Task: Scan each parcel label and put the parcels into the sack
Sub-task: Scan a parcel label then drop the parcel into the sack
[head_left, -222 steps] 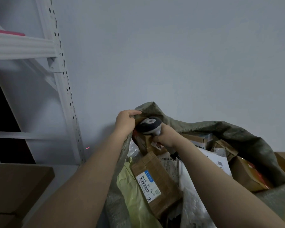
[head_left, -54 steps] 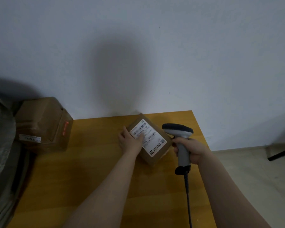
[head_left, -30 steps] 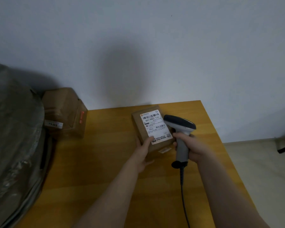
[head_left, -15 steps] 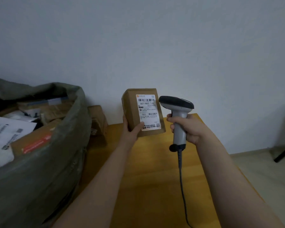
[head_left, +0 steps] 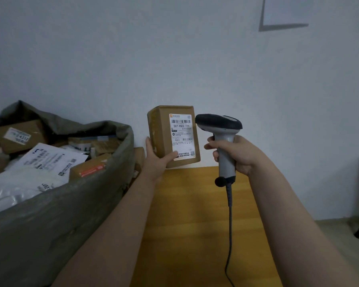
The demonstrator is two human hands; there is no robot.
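Lower left of frame: grey-green sack [head_left: 50, 224] stood open, filled close to the rim. Inside it:
- a brown box [head_left: 17, 137] with a white label, back left
- white poly mailers [head_left: 48, 162] across the front
- a carton with an orange-red sticker [head_left: 89, 170] against the right rim
- more taped cartons [head_left: 95, 142] behind that

A small carton [head_left: 138, 157] sat just beside the sack's right side, mostly hidden.

Centre: left hand [head_left: 157, 162] held the parcel [head_left: 163, 137] upright above the tabletop [head_left: 195, 224]. Its fingers [head_left: 148, 141] curled round the left edge, thumb on the lower corner of the label [head_left: 181, 136], which faced the camera. Parcel was outside the sack, right of its rim.

Right of centre: right hand [head_left: 237, 155] gripped the scanner [head_left: 220, 125] by the handle, fingers wrapped round it. The head pointed left, just beside the label's top. Cable [head_left: 229, 220] hung down over the tabletop.
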